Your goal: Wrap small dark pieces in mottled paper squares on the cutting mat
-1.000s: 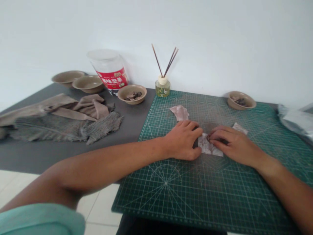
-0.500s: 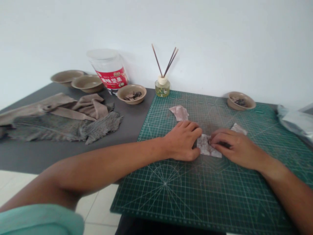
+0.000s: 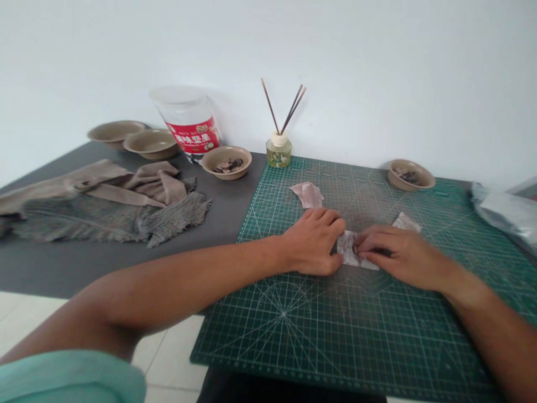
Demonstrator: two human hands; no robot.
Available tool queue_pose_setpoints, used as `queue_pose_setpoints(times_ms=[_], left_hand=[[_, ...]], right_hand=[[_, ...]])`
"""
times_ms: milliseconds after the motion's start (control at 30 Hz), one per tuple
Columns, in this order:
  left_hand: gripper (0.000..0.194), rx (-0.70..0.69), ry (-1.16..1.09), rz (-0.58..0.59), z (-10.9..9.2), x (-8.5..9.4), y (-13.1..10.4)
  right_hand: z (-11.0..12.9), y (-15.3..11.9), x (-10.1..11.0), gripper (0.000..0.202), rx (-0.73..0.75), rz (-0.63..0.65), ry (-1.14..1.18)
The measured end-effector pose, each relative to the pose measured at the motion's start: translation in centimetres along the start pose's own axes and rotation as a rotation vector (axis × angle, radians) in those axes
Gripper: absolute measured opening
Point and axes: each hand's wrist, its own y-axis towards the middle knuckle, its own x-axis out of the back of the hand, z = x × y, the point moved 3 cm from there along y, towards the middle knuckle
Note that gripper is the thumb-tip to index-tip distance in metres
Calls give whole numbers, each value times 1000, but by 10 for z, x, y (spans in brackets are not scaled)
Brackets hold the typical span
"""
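A small pale, dark-specked cloth piece lies flat on the green cutting mat. My left hand presses on its left end, fingers curled and closed on that edge. From the right, my right hand rests over the piece's other end, with thumb and fingertips pinched together on something small and dark at its surface; the detail is too small to name. A pinkish cloth scrap lies behind my left hand, and another pale scrap behind my right hand.
Bowls with dark bits stand at the back centre and back right. Two more bowls, a clear tub, and crumpled cloths are on the left. A reed diffuser stands mid-back; a silvery bag lies right.
My right hand has shifted slightly left along the cloth piece, still pinched. My left hand has stayed nearly still.
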Motion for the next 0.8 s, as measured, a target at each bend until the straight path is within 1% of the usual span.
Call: queue_pose_setpoints(times_ms=[33,100,200,233,300,400,433,500,533,600,667,733,800], left_hand=[[38,0,-2,-2,0,0,0],[38,0,-6,-7,0,-1,0],[39,2,-7,-8,0,0,1],[39,2,-6,-8,0,0,1],[39,0,-5,-7,0,1,1],[38,-5,-9,-7,0,0,1],[37,-5,-11,-9,0,0,1],[36,-1,-9,-14,0,0,1],[36,1,-7,-15,0,0,1],[37,6,-2,-17,0,0,1],[37,4,-1,-15,0,0,1],[37,1,-5,-14,0,0,1],[37,-2,-10,-16,0,0,2]], right_hand=[[4,1,-3,18,25,7,4],[7,6,-7,20,36,-26,-13],[-3,11,-4,16,-38,-125,-79],[-7,11,-2,15,-69,-135,-99],[-11,9,2,12,-93,-98,-105],[-3,5,-1,15,-28,13,-55],[2,6,-3,16,-1,31,-43],[6,9,-8,16,20,19,-42],[6,11,-9,15,6,-7,-52],[-1,13,-6,12,-58,-78,-87],[-9,12,1,10,-121,-112,-104],[-10,9,4,11,-118,-68,-76],[-3,6,1,13,-52,32,-17]])
